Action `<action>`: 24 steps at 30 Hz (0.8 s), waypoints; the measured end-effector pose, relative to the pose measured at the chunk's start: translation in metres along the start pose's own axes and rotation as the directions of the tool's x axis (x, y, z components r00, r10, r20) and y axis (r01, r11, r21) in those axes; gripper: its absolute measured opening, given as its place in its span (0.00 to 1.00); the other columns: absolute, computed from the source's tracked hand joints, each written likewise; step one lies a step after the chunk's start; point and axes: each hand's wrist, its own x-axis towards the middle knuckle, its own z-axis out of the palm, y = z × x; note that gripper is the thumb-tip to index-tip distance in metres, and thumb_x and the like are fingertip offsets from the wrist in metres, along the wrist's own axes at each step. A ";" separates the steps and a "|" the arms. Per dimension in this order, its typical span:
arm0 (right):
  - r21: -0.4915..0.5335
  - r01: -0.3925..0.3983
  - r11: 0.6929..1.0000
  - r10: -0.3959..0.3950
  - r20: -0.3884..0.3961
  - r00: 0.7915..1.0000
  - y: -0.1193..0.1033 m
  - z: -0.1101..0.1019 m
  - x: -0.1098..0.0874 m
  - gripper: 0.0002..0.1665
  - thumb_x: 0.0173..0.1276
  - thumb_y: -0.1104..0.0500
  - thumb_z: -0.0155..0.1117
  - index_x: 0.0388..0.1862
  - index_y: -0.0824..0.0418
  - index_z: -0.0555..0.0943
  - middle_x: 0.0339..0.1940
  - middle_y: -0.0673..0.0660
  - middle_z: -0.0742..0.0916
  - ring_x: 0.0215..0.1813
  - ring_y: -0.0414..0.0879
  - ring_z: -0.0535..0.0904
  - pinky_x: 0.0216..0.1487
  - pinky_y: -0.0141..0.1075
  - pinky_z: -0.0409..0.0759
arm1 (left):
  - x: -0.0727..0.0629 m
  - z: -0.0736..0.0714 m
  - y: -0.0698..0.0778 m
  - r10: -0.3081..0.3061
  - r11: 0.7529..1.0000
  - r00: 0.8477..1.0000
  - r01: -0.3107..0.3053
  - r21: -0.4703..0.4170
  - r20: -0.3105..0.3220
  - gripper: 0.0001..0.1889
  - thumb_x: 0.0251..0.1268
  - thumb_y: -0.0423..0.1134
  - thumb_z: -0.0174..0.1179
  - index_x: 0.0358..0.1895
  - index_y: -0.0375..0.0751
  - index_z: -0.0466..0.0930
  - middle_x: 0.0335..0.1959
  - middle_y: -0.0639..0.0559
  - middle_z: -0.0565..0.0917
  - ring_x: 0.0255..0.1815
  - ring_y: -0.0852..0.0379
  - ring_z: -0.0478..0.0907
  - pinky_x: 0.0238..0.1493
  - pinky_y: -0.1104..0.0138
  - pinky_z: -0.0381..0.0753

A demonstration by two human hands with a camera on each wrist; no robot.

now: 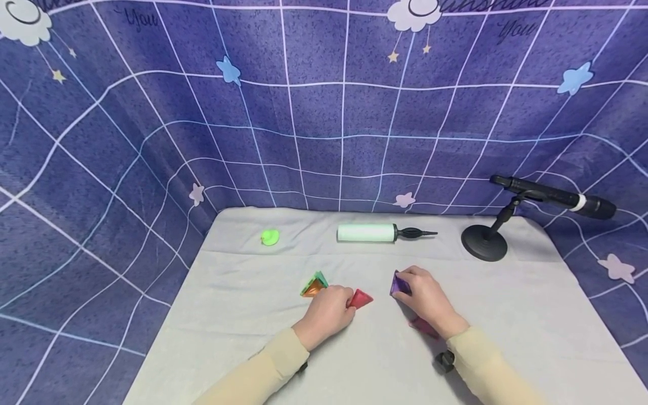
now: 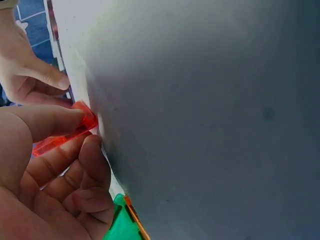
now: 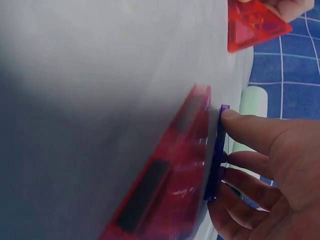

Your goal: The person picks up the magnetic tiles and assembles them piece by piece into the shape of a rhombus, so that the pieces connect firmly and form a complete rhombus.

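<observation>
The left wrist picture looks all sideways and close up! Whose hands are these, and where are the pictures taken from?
No robot here: these are one person's own two hands. The big picture comes from a camera on the person's head, looking forward and down. The other two come from cameras worn on the wrists, so things look close and tipped. The left hand pinches a red triangle. The right hand holds a purple piece. On the white cloth are green and orange pieces, a pinkish-red piece, a little green duck, a pale tube with a black tip, and a microphone on a stand.
</observation>
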 end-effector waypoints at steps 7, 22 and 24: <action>0.005 0.017 1.000 -0.017 0.009 1.000 -0.011 0.004 0.002 0.29 0.55 0.59 0.85 0.52 0.73 0.86 0.46 0.62 0.87 0.50 0.59 0.84 0.57 0.53 0.80 | 0.004 0.003 0.000 -0.007 1.000 1.000 0.007 0.025 -0.003 0.18 0.61 0.36 0.69 0.19 0.50 0.70 0.13 0.61 0.66 0.17 0.63 0.62 0.19 0.68 0.59; 0.043 0.014 0.999 -0.015 0.034 0.999 -0.033 0.013 0.006 0.30 0.54 0.58 0.86 0.53 0.71 0.86 0.46 0.60 0.86 0.50 0.58 0.84 0.56 0.51 0.81 | 0.014 0.009 -0.001 -0.018 0.997 0.999 0.021 0.073 -0.044 0.20 0.60 0.37 0.69 0.16 0.52 0.68 0.12 0.63 0.68 0.15 0.63 0.64 0.16 0.66 0.63; 0.047 0.014 0.999 -0.016 0.037 0.999 -0.035 0.014 0.007 0.30 0.54 0.57 0.86 0.53 0.71 0.86 0.45 0.60 0.86 0.49 0.58 0.83 0.55 0.51 0.81 | 0.014 0.010 -0.001 -0.020 0.996 0.999 0.024 0.080 -0.049 0.21 0.59 0.37 0.69 0.15 0.52 0.67 0.12 0.63 0.68 0.15 0.63 0.65 0.16 0.65 0.63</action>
